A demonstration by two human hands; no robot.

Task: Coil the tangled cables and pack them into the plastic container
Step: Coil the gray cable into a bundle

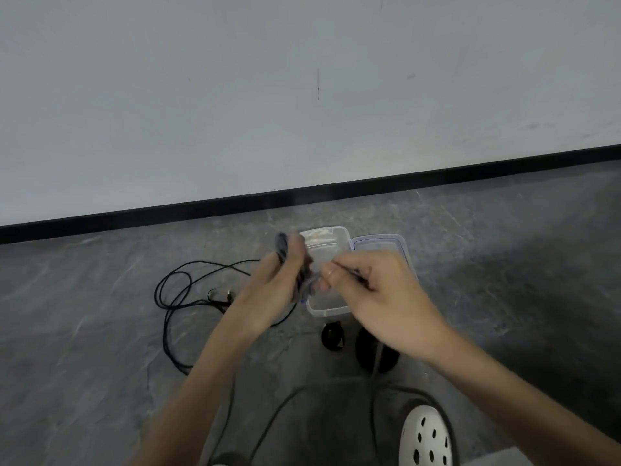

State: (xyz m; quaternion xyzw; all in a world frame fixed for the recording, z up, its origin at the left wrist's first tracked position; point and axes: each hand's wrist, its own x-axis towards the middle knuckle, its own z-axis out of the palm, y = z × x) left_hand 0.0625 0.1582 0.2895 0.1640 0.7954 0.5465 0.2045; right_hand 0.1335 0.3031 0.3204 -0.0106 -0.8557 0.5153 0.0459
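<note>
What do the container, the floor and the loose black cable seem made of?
Floor: matte grey stone or stone-look tile, pale veins. Container: clear glossy plastic; floor shows through its walls. Black cable: thin, smooth sheath, likely rubber or PVC; it lies in loose loops.

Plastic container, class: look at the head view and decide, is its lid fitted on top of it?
No, the plastic container stands open, and its lid lies beside it.

One container (331, 311), one lid (379, 242), two hands (268, 290) (373, 297)
</note>
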